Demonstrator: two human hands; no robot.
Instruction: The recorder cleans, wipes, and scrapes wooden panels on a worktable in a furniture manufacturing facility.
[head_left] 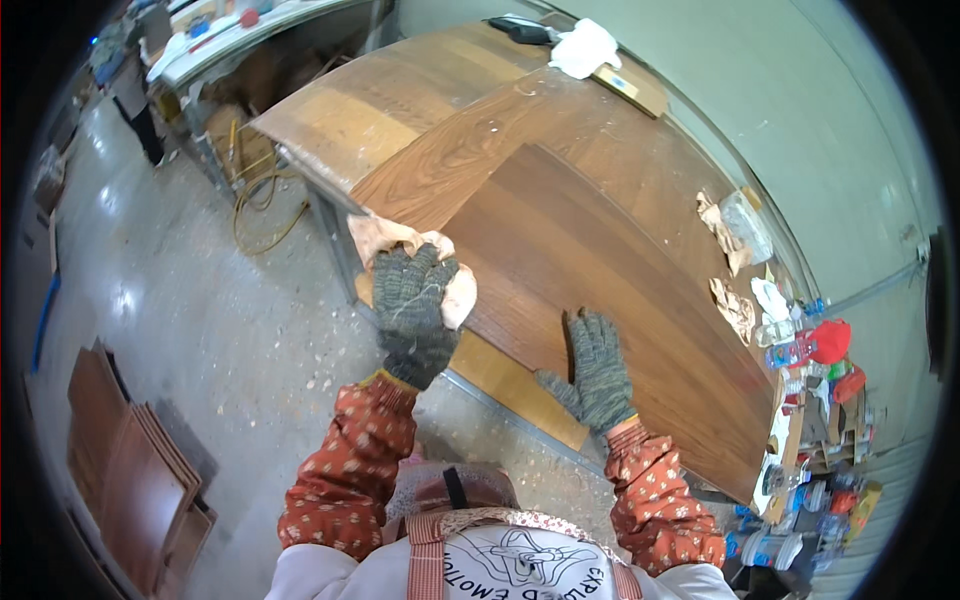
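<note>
The table (pixel 650 160) bears the board (pixel 650 310); panels (pixel 130 460) sit on the floor, left. The right hand (pixel 598 375) lies flat on the board, thumb spread; the left hand (pixel 415 305) covers a cloth (pixel 461 298) at the board's left end, grip hidden. Rags (pixel 733 311) and bottles (pixel 788 352) crowd its right.

Head-worn fisheye view, facing down, near both hands (pixel 410 305) (pixel 598 370)

The board (pixel 600 285) is brown and wood-grained, the cloth (pixel 459 297) peach.
</note>
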